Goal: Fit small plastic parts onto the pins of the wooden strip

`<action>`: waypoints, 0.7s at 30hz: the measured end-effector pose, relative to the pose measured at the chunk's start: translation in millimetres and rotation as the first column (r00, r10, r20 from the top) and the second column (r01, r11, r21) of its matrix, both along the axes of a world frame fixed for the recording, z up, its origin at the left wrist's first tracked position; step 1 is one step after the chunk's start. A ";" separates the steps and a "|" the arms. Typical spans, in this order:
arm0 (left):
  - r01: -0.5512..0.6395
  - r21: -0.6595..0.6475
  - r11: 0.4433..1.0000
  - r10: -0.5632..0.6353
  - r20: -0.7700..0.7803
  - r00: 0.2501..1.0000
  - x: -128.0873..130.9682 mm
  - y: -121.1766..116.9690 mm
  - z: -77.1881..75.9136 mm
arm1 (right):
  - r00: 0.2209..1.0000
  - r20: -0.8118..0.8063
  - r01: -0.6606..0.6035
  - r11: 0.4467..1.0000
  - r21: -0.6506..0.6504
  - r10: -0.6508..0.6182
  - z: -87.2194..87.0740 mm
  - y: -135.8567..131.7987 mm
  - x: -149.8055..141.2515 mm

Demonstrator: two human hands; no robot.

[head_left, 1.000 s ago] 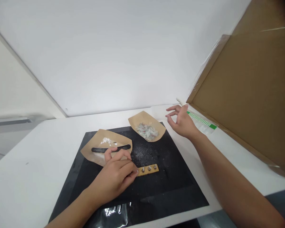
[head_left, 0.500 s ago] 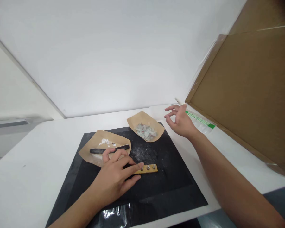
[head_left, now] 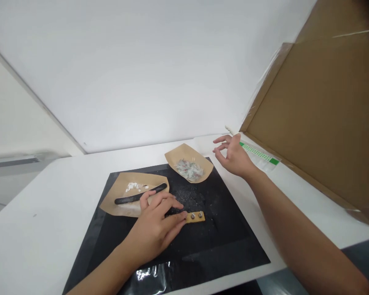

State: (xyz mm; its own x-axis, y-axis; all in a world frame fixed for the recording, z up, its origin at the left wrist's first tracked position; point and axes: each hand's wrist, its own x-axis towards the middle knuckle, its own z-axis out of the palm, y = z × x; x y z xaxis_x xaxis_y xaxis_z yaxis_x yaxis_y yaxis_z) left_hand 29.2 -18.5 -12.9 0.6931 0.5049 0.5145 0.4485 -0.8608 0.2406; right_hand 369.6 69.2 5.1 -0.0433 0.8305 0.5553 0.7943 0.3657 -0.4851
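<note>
My left hand [head_left: 161,221] rests over the black mat. Its thumb and forefinger are pressed together on a narrow yellow strip [head_left: 197,218] with small metal studs; the strip's left part is hidden. Beyond it lies a black nail file [head_left: 129,200], in a brown paper tray [head_left: 110,203] with small white pieces [head_left: 137,187]. My right hand [head_left: 233,155] is raised at the right with bent fingers. A slim white piece with a wavy end [head_left: 229,129] sticks out behind it and appears to be held there; its lower part is hidden.
A second brown paper tray [head_left: 175,155] holds pale, translucent pieces [head_left: 189,170]. A black mat [head_left: 227,241] covers part of the white table [head_left: 46,221]. Behind my right hand lies a clear packet with a green band [head_left: 261,153]. A large cardboard box [head_left: 322,123] stands at the right.
My left thumb and forefinger, apart half a second ago, have come together farther right along the strip. The left tray and nail file have turned a little. My right hand has hardly moved.
</note>
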 end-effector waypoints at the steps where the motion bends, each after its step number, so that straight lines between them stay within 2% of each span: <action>1: -0.005 0.001 1.000 0.005 0.017 1.000 1.6 0.0 -0.8 | 1.000 0.002 -0.001 1.000 0.000 0.001 -0.1 0.2 0.0; 5: -0.022 0.001 1.000 0.022 0.057 0.998 6.9 -0.3 -3.1 | 1.000 0.002 -0.012 1.000 -0.001 0.012 -0.7 0.6 0.1; 11: -0.008 -0.019 1.000 0.008 0.015 1.000 10.3 -2.7 -3.7 | 1.000 0.003 -0.014 1.000 0.000 0.014 -0.5 0.4 -0.2; 21: -0.007 0.053 0.999 0.008 -0.026 1.000 12.1 -4.1 -8.5 | 1.000 0.010 -0.003 1.000 -0.012 0.003 4.2 -3.2 -0.1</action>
